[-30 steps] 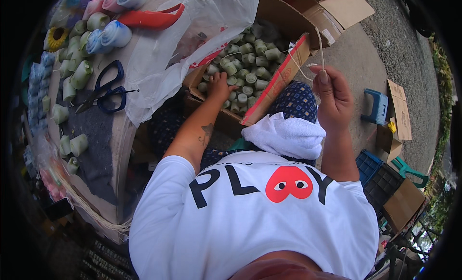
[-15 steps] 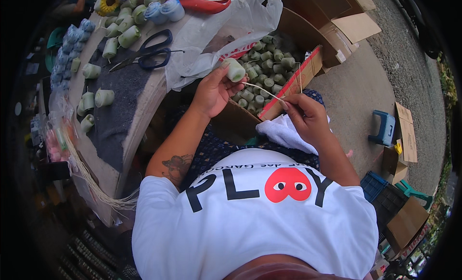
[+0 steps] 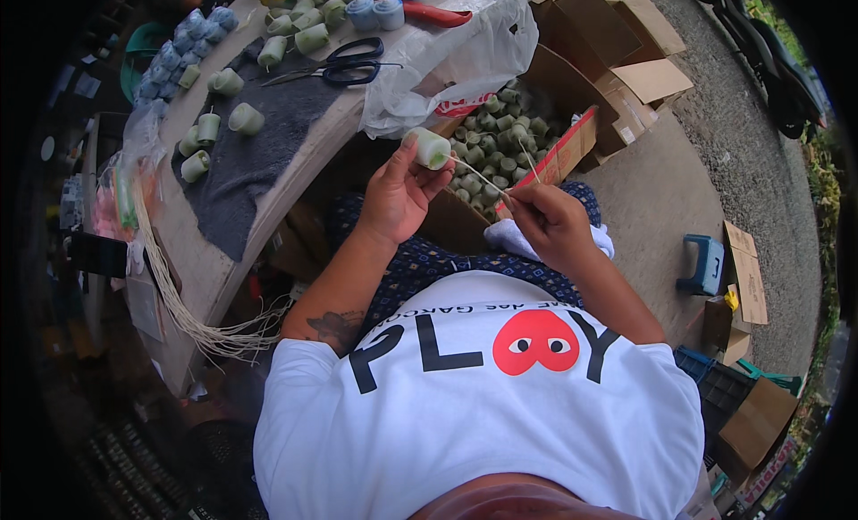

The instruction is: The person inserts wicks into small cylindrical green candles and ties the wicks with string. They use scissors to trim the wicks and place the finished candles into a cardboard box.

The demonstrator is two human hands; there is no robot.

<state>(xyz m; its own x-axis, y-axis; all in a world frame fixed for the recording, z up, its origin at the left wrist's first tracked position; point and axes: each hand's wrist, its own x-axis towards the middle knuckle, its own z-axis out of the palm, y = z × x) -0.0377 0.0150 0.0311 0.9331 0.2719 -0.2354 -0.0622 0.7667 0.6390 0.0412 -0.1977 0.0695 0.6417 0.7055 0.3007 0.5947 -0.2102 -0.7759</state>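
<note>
A short pale green candle point(image 3: 433, 149) is in my left hand point(image 3: 396, 194), gripped between thumb and fingers over the near side of an open box. My right hand point(image 3: 552, 221), lower and to the right, pinches a thin white wick point(image 3: 474, 171). One end of the wick meets the candle's end face; the other sticks up past my right fingers. Whether it runs inside the candle I cannot tell. Beyond both hands, the cardboard box point(image 3: 583, 143) holds many similar green candles point(image 3: 487, 136). Several more candles point(image 3: 246, 119) lie on a dark cloth point(image 3: 241, 194) on the table to the left.
Dark-handled scissors point(image 3: 353, 71) rest on the cloth's far edge, beside a clear plastic bag point(image 3: 420, 82). A bundle of long white wicks point(image 3: 174, 297) droops over the table's near end. A white towel point(image 3: 509, 239) lies on my lap. A blue stool point(image 3: 702, 263) stands right.
The view has shifted, so the table and box sit farther right in it. My hands keep hold of the candle and the wick. The candle's end face now turns more toward the right hand.
</note>
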